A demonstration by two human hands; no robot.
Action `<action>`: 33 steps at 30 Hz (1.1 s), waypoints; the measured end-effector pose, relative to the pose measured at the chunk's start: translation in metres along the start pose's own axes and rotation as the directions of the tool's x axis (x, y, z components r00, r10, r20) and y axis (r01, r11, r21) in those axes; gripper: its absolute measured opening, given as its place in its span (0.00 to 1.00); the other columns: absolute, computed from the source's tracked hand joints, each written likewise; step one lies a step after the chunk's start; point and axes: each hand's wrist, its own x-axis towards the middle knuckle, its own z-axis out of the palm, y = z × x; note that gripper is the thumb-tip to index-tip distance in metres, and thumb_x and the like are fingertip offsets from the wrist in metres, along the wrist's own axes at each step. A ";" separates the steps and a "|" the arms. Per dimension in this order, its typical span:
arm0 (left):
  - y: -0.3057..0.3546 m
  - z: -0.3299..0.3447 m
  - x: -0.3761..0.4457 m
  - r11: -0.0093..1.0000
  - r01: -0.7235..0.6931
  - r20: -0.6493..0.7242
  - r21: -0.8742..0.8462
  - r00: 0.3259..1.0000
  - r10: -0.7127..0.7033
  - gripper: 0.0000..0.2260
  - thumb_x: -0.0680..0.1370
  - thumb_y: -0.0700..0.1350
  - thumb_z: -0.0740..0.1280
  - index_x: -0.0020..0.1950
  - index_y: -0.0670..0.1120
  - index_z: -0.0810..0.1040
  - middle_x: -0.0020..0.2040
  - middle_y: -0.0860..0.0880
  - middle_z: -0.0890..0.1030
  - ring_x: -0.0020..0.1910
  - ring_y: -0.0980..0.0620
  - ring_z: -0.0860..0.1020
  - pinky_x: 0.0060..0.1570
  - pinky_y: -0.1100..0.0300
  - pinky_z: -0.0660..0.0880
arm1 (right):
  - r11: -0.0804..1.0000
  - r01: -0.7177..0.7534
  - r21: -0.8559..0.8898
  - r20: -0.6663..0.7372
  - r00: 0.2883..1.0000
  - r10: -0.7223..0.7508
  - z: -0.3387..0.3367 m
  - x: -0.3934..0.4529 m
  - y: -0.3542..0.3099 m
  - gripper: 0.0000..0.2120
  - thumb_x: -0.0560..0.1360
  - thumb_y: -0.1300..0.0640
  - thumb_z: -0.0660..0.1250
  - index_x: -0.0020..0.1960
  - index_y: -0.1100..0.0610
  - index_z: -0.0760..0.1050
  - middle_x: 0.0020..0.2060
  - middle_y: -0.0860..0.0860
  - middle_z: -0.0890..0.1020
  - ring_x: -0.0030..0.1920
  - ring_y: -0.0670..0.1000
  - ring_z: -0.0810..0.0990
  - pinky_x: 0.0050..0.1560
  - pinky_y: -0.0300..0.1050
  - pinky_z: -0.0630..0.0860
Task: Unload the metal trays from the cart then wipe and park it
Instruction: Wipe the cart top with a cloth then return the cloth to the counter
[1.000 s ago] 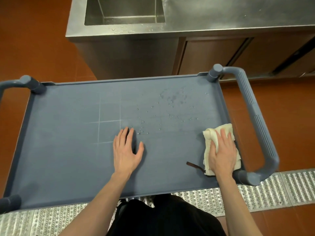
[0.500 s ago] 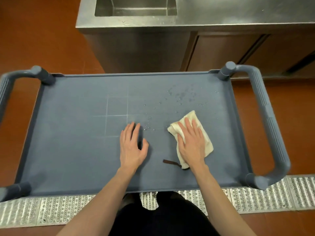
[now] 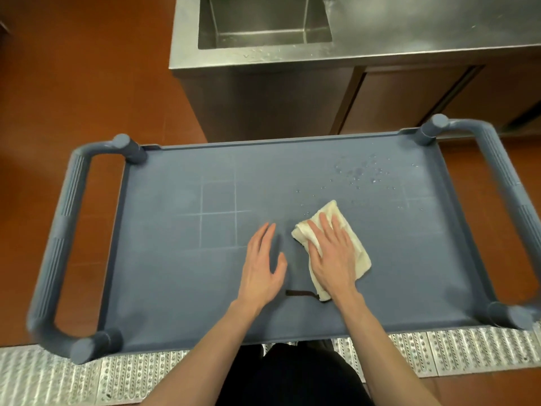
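Red-brown floor (image 3: 87, 83) all round, a steel sink (image 3: 263, 22) and counter (image 3: 439, 24) just beyond the cart (image 3: 175, 288), and a metal grate (image 3: 468, 350) along the near edge. No trays on the blue top, only water drops (image 3: 360, 174) near the far right corner and faint white lines (image 3: 218, 212) left of centre. The right hand (image 3: 330, 253) lies flat, fingers spread, pressing a cream cloth (image 3: 355, 244) onto the middle of the top, its dark loop (image 3: 301, 293) trailing out. The left hand (image 3: 262, 268) rests just beside it, palm down, loose and holding nothing.
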 end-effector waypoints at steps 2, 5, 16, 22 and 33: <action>-0.018 -0.021 -0.004 0.999 -0.012 -0.011 0.038 1.000 0.013 0.28 0.83 0.50 0.60 0.84 0.47 0.64 0.82 0.52 0.65 0.82 0.54 0.62 0.80 0.60 0.58 | 1.000 -0.009 0.003 0.001 1.000 0.009 0.005 0.001 -0.011 0.22 0.85 0.53 0.59 0.78 0.49 0.72 0.82 0.51 0.66 0.83 0.61 0.59 0.77 0.60 0.63; -0.047 -0.057 -0.010 0.994 -0.025 -0.041 0.110 0.999 0.029 0.26 0.83 0.49 0.61 0.81 0.44 0.69 0.80 0.48 0.70 0.79 0.48 0.68 0.79 0.51 0.63 | 1.000 -0.010 -0.001 0.000 1.000 0.010 0.014 0.001 -0.028 0.21 0.85 0.56 0.62 0.77 0.49 0.72 0.82 0.51 0.67 0.83 0.60 0.60 0.76 0.59 0.63; -0.108 -0.134 -0.029 0.966 0.057 -0.208 0.254 0.978 -0.003 0.25 0.81 0.47 0.64 0.77 0.41 0.73 0.76 0.45 0.74 0.75 0.43 0.72 0.77 0.55 0.62 | 0.980 0.196 -0.044 -0.035 0.980 -0.198 0.058 0.011 -0.113 0.16 0.83 0.60 0.63 0.68 0.49 0.75 0.70 0.46 0.73 0.70 0.57 0.70 0.61 0.51 0.69; -0.132 -0.165 -0.049 0.944 0.098 -0.246 0.316 0.969 -0.019 0.25 0.81 0.46 0.67 0.78 0.42 0.73 0.77 0.44 0.74 0.76 0.43 0.71 0.78 0.53 0.62 | 0.954 0.295 -0.059 -0.007 0.955 -0.296 0.087 0.019 -0.164 0.14 0.82 0.59 0.61 0.66 0.50 0.75 0.71 0.47 0.73 0.72 0.58 0.69 0.61 0.51 0.68; -0.163 -0.182 -0.078 0.891 0.234 -0.381 0.390 0.921 -0.075 0.25 0.81 0.50 0.66 0.76 0.42 0.75 0.76 0.44 0.75 0.76 0.41 0.72 0.75 0.43 0.68 | 0.912 0.409 -0.017 0.077 0.910 -0.407 0.130 0.026 -0.239 0.20 0.83 0.54 0.65 0.75 0.47 0.75 0.79 0.51 0.70 0.81 0.59 0.64 0.77 0.54 0.63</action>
